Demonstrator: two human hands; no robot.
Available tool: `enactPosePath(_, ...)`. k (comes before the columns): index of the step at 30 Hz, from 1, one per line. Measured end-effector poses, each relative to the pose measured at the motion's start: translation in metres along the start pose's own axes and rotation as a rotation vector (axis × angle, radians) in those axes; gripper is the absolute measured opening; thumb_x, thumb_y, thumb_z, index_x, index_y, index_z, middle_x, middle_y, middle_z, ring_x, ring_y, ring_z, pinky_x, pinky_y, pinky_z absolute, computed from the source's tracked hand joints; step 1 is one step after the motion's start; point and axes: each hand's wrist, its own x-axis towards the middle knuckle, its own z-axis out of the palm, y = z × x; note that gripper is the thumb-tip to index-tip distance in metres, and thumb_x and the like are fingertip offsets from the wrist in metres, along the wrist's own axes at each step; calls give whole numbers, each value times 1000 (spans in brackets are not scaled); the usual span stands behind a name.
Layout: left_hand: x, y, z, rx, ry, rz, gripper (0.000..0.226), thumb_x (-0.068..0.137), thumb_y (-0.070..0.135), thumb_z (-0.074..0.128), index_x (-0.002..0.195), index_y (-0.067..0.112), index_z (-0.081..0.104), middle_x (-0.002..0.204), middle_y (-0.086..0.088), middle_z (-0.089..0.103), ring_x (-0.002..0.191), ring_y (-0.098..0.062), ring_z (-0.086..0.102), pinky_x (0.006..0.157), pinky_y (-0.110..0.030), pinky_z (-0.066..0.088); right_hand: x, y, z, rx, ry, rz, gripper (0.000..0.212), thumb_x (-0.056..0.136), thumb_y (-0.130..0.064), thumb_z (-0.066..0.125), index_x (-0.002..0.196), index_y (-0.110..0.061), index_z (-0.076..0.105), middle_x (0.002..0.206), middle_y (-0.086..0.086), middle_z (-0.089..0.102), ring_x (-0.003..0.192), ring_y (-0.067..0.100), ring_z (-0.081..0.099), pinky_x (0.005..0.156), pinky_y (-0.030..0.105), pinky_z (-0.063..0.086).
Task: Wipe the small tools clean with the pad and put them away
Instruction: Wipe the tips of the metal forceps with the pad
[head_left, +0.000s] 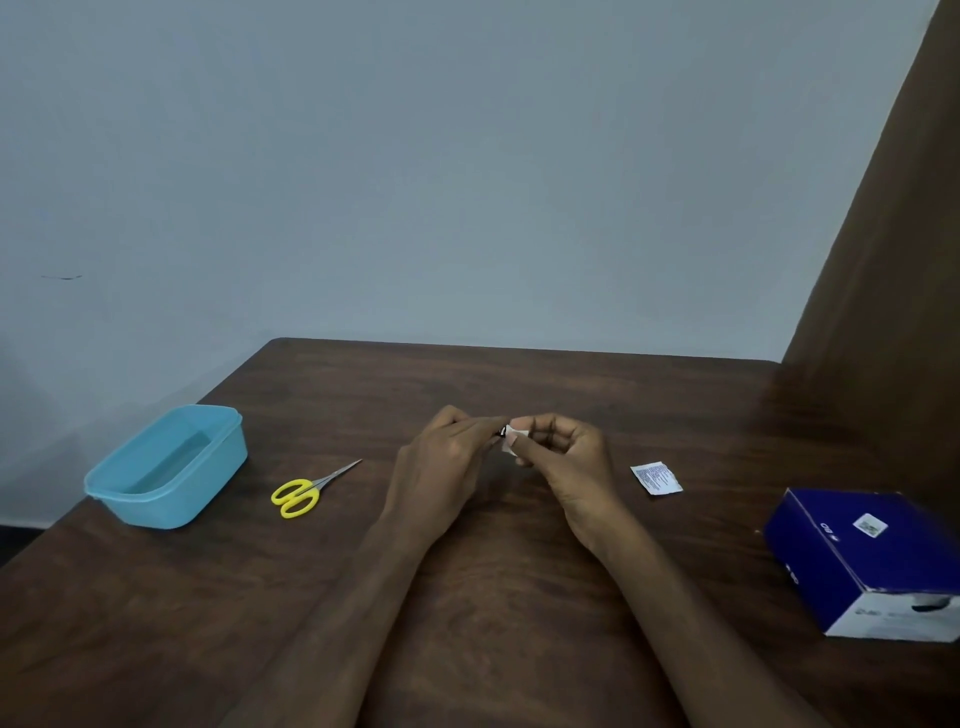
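Your right hand (563, 457) pinches a small white folded pad (516, 442) between thumb and fingertips, above the middle of the dark brown wooden table (519, 597). Your left hand (447, 457) has its fingers curled together around a small dark tool (503, 430), mostly hidden, touching the pad. The yellow-handled scissors (306, 491) lie to the left, near the light blue plastic box (166, 465).

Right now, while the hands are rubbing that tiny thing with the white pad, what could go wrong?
1. The small dark tool is pinched between the left hand and the white pad in the right hand, above the brown wooden table; it might slip and drop.
2. The yellow-handled scissors lie loose near the left forearm, so a sweep could knock them.
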Motion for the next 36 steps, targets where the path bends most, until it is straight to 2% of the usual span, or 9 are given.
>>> enactPosePath(4,1,0,-1,-29,15,35,30,101,19,70,128,33,73,99,17,66,97,-8,60,49,-36,54,1,-1,2,55,38,35,4,89,-7,83,90,-9,80,87,14,80,69,19,67,69,29,59)
enactPosePath(9,2,-2,-1,-45,8,20,28,105,27,65,130,36,72,95,23,61,101,-6,59,57,-26,42,1,1,0,92,25,41,8,91,-7,82,98,-5,79,90,14,81,77,20,72,71,28,61)
enactPosePath(13,2,-1,-1,-73,4,-11,26,105,30,61,129,36,72,92,33,48,104,-6,58,59,-31,50,2,0,-6,145,-20,102,16,91,1,78,104,-7,80,96,13,82,84,20,73,74,29,60)
enactPosePath(16,3,-3,-2,-85,-12,4,27,105,30,60,129,38,70,98,31,54,107,-7,58,63,-36,55,1,-2,-7,117,-7,97,17,89,-3,82,104,-9,79,94,11,82,79,18,72,73,29,59)
enactPosePath(20,3,-3,2,-93,-36,72,24,105,32,64,128,37,71,99,32,56,101,-6,58,63,-34,54,-3,-4,-4,31,49,49,16,86,-11,87,99,-9,78,80,7,80,58,10,62,60,19,52)
enactPosePath(24,2,-6,1,-122,-1,31,21,102,30,70,122,32,76,99,23,71,95,-9,60,70,-31,53,-2,-4,-3,53,25,47,14,91,-7,81,105,-4,77,85,12,81,59,9,62,59,19,54)
enactPosePath(26,4,-8,2,-140,1,26,23,101,28,72,123,33,76,100,19,75,93,-11,61,72,-33,54,0,-2,-2,46,44,37,13,93,-7,80,105,-5,77,85,10,81,61,11,63,61,22,57)
enactPosePath(32,4,-12,4,-179,91,-21,20,103,30,68,118,22,79,101,12,76,93,-15,66,74,-41,59,6,1,-11,35,286,-21,11,94,-12,80,104,-10,77,87,3,83,67,9,72,74,27,63)
enactPosePath(36,3,-14,5,-224,56,26,22,106,30,67,124,28,78,116,15,74,104,-12,67,81,-40,59,5,3,-10,62,197,51,17,92,-6,81,107,-4,75,89,5,83,73,13,75,78,30,65)
